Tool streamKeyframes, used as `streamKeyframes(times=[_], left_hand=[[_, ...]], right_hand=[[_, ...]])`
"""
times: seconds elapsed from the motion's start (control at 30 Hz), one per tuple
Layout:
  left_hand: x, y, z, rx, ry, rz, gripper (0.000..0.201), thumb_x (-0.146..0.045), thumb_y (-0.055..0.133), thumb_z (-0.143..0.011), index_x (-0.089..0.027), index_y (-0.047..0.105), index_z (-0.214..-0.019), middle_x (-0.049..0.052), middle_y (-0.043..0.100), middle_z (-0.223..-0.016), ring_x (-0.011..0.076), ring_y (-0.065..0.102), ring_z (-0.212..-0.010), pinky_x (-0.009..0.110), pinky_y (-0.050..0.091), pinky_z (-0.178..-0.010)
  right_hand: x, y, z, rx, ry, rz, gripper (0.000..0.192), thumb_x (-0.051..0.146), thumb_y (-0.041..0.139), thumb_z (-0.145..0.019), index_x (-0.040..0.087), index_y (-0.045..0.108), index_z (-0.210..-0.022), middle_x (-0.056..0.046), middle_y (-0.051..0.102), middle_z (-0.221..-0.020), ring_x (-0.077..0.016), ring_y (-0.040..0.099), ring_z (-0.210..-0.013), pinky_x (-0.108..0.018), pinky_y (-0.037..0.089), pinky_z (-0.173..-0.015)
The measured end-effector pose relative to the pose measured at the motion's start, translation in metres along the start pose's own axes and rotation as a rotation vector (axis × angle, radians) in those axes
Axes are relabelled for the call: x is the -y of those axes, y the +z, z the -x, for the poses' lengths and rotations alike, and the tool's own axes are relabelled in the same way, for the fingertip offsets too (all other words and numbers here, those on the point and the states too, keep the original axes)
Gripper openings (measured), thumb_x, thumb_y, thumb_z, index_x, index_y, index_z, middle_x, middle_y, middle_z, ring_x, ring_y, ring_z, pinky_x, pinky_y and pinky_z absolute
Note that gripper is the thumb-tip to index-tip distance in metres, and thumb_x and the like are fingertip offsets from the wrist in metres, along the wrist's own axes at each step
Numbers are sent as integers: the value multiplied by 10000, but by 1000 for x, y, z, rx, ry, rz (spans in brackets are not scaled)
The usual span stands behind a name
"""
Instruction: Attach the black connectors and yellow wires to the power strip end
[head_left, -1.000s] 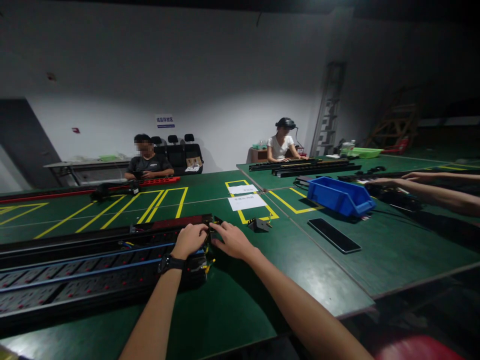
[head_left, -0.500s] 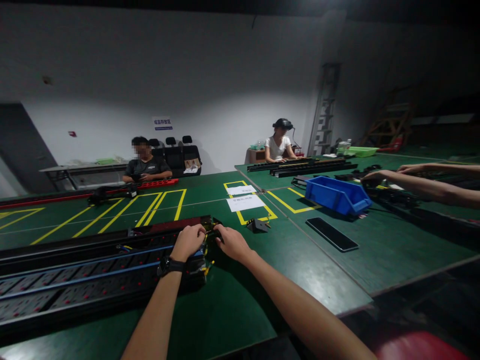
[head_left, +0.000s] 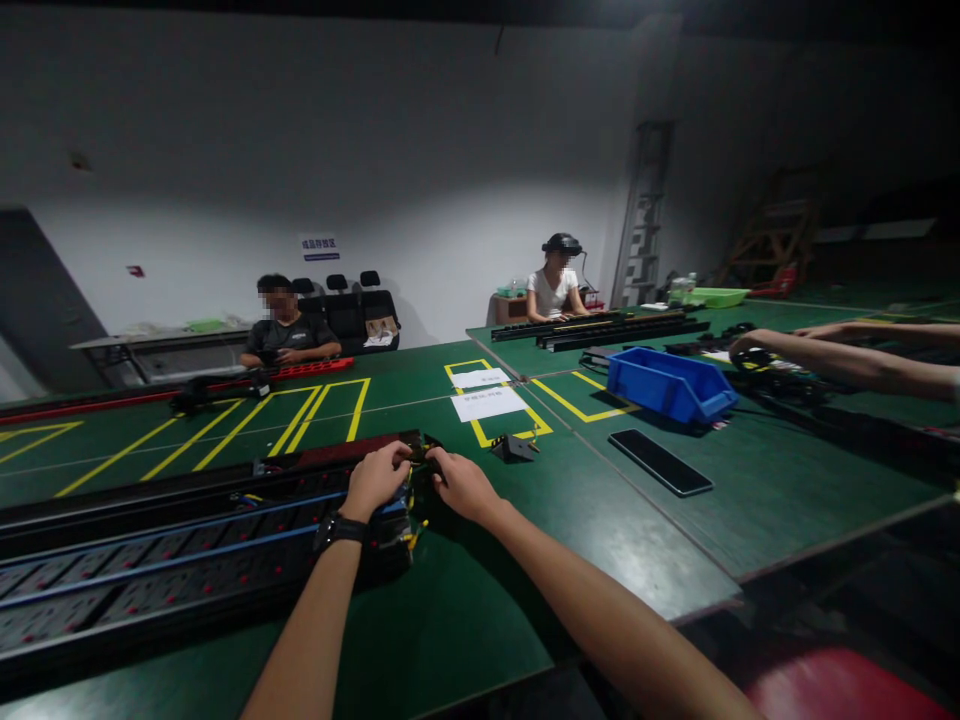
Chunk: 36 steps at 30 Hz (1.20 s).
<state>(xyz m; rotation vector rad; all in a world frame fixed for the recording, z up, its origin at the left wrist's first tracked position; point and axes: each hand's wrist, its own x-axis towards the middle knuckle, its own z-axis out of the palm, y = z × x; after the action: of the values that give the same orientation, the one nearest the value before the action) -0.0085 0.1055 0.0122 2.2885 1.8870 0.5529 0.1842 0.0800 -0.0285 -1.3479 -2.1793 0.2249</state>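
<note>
A long black power strip assembly with blue wires and red-dotted sockets lies across the green table from the left edge to the middle. My left hand, a black watch on its wrist, is curled over the strip's right end. My right hand meets it from the right, and both pinch a small black part with yellow wires at that end. The fingertips hide how the part sits.
A small dark bracket, white papers in yellow floor-tape boxes, a black phone and a blue bin lie to the right. A co-worker's arms reach in at right. Two people sit at the far side.
My hands have drawn slightly closer together on the strip's end. The view has drifted a little, and the co-worker's arms at the right have shifted.
</note>
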Motion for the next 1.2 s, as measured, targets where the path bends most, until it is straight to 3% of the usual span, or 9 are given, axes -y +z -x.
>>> streamKeyframes(times=[0.53,0.73,1.2], left_hand=[[11,7,-5,-45,-3,46,165,-217,543,-878,-216,701,-923,51,765,-914,198,700,-876,263,476,-783],[11,7,-7,-131,-10,-13,143,-152,533,-862,-171,656,-933,85,713,-964,185,665,-877,270,484,-823],[5,2,-3,-134,-7,81,265,-348,450,-979,-203,619,-836,59,737,-861,195,680,-825,260,454,-755]], right_hand=[[-2,2,1,-16,-26,-28,436,161,545,-909,229,509,-1339,-99,693,-1211,-232,651,-1091,-301,463,-913],[-2,2,1,-12,-24,-18,448,167,540,-914,236,499,-1355,-98,692,-1217,-232,653,-1095,-303,464,-917],[4,-4,2,6,32,54,332,239,530,-923,259,504,-1253,-76,715,-1125,-239,681,-982,-303,453,-781]])
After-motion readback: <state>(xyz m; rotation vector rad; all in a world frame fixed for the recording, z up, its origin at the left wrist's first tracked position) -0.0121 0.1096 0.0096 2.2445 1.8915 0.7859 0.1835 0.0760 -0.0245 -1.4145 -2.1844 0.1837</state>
